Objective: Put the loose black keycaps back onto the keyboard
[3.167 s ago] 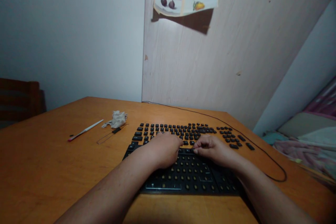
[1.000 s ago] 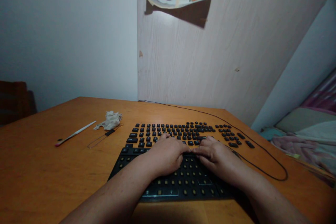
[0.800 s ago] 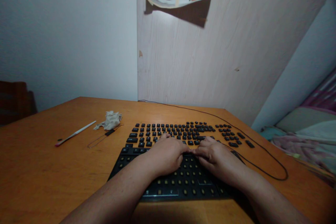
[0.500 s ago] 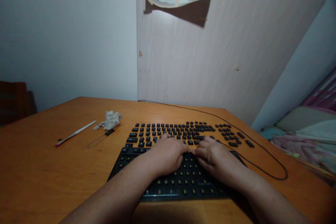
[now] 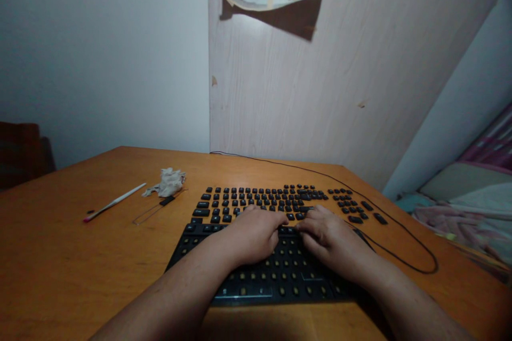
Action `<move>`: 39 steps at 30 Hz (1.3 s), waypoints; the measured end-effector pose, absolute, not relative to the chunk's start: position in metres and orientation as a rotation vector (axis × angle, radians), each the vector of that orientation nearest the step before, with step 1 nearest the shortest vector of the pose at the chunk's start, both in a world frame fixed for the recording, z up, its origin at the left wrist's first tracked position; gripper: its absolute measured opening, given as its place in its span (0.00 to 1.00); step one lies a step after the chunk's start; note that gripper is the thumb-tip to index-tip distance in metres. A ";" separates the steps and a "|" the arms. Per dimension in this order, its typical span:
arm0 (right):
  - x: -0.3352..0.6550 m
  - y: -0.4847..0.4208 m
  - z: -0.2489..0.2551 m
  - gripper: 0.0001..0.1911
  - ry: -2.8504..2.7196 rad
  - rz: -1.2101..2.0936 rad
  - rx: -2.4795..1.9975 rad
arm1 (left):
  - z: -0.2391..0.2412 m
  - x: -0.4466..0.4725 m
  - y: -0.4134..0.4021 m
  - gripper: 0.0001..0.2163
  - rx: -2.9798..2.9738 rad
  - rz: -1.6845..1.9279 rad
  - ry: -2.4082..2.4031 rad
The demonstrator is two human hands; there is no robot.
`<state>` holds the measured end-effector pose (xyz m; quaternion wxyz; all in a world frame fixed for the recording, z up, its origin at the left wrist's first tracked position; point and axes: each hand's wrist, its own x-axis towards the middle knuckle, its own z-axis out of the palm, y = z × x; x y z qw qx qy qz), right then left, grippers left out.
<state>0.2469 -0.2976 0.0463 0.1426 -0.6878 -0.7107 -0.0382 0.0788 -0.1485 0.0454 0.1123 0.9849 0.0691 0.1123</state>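
A black keyboard point(image 5: 280, 272) lies on the wooden table in front of me, most of its key sockets bare, with keycaps in its far row. My left hand point(image 5: 256, 234) rests over its far edge, one finger stretched toward a keycap in that row; its other fingers are partly hidden. My right hand point(image 5: 330, 240) is on the same edge, just to the right, its fingers bent and somewhat apart, one fingertip touching near that row. Neither hand shows anything held. Beyond the keyboard, loose black keycaps point(image 5: 203, 204) are laid out in rows.
Left of the keycaps lie a crumpled whitish cloth point(image 5: 170, 182), a wire tool with a black grip point(image 5: 167, 200) and a slim white brush point(image 5: 120, 199). A black cable point(image 5: 434, 256) loops along the right side of the table point(image 5: 80, 266).
My fingertips, touching each other over the far row before, are now a little apart. My left finger has lifted slightly, and keycaps show between the hands.
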 end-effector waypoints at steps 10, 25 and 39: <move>0.244 -0.299 0.047 0.10 -2.041 -0.104 -1.969 | 0.049 0.078 -0.145 0.13 2.870 0.335 0.282; 0.246 -0.296 0.043 0.10 -2.051 -0.080 -1.969 | 0.051 0.078 -0.145 0.13 2.868 0.293 0.300; 0.259 -0.294 0.039 0.10 -1.967 -0.132 -1.880 | 0.050 0.081 -0.146 0.13 2.924 0.318 0.285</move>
